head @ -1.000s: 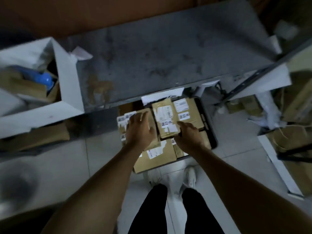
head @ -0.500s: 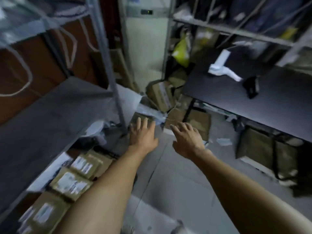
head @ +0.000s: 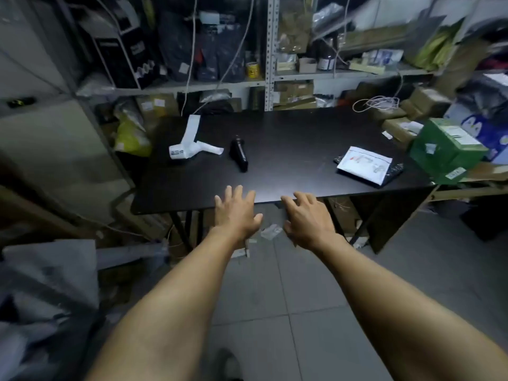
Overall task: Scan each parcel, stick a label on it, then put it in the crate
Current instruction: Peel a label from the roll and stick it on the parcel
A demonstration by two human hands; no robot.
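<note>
A black table [head: 288, 149] stands ahead of me. On it lie a black handheld scanner [head: 238, 154], a roll of white labels [head: 187, 145] at the left, and a white and black mailer parcel [head: 364, 165] at the right. My left hand [head: 236, 213] and my right hand [head: 306, 218] are stretched out side by side over the table's near edge, fingers spread, holding nothing. The crate is out of view.
Metal shelving [head: 270, 78] packed with boxes and bags runs behind the table. A green carton [head: 445, 152] and brown parcels [head: 398, 127] sit at the table's right end. Grey bags [head: 49, 284] pile up at my left. Paper scraps [head: 270, 232] lie on the tiled floor.
My view has swung from the crate of parcels under the grey shelf, right, to the black table. Both hands left the parcels and now hover empty at the table's near edge.
</note>
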